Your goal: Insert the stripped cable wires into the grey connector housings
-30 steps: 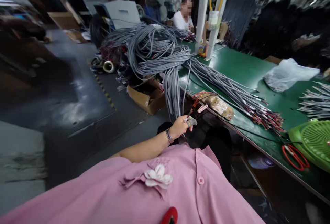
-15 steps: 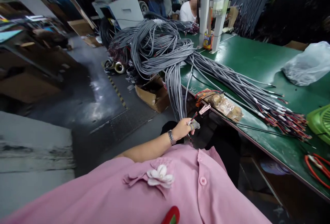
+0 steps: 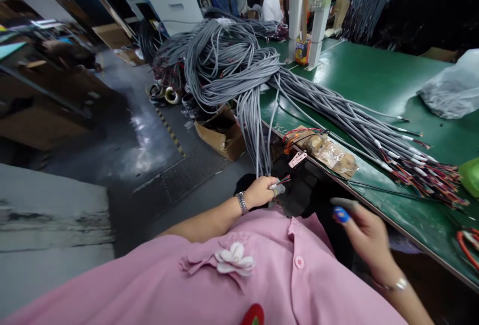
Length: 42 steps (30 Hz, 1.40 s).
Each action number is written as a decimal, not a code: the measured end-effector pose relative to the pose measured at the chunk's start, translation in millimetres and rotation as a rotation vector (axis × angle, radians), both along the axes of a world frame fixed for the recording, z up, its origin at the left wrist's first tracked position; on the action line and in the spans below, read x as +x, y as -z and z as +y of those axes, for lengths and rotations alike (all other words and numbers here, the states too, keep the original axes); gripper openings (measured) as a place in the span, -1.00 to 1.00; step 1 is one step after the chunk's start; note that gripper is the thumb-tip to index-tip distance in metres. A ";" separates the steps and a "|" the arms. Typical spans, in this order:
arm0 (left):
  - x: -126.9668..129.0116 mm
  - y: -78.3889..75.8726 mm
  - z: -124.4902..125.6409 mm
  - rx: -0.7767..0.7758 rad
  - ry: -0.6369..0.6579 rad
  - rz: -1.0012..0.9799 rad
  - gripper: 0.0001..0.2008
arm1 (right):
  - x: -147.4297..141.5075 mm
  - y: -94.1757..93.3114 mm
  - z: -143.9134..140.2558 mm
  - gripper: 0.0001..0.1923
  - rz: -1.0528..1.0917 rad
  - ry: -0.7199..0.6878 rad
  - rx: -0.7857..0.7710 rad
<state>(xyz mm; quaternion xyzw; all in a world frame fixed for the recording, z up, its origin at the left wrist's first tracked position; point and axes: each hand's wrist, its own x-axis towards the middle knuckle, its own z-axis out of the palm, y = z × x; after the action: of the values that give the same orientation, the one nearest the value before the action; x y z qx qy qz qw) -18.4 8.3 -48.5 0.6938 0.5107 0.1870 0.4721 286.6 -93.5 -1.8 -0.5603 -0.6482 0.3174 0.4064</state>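
One cable end (image 3: pixel 280 183) was pinched in the left hand (image 3: pixel 260 191), thumb and fingers closed narrow round the grey jacket w/ the red and dark cores poking out past the fingertips toward the bench edge. It sat low, just beside the lap, below the green table (image 3: pixel 359 85). My guess is it was held that way so the stripped tips stayed free and easy to see, not crushed in the palm.

That cable ran up into the hanging bunch of grey cables (image 3: pixel 258 130), which draped over the table's near edge and joined the big tangled pile (image 3: pixel 224 60) at the far-left corner. Prob left hanging so single ends could be picked off w/o dragging the whole heap.

Right hand (image 3: pixel 364 232) hovered near the table edge, fingers loosely curled, half spread, nothing in it afaict. A blue cap or cover (image 3: pixel 340 214) sat on one fingertip, looked like a finger cot for grip, but it was blurry so can't swear to it.

On the bench, a 2nd fan of cables (image 3: pixel 355 125) lay flat w/ all the coloured stripped ends (image 3: pixel 430 175) pointing the same way, prob sorted like that on purpose. A taped-up brown block (image 3: pixel 325 151) w/ red wires sat right at the table edge, btw the hanging bunch and the fan. Cardboard box (image 3: pixel 220 138) on the floor under the pile. Another person (image 3: pixel 272 5) sat at the far end.
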 end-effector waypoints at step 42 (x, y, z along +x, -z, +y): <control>-10.8 -9.0 -8.7 -0.206 -0.332 -0.650 -0.67 | -151.7 33.7 89.0 -0.70 0.710 -0.130 -0.314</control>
<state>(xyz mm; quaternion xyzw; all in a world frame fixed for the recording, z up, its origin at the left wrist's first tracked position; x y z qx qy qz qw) -29.2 -0.4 -39.5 0.4552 0.4557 0.4189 0.6400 134.9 -4.5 -35.5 -0.4289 -0.4452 0.6116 0.4938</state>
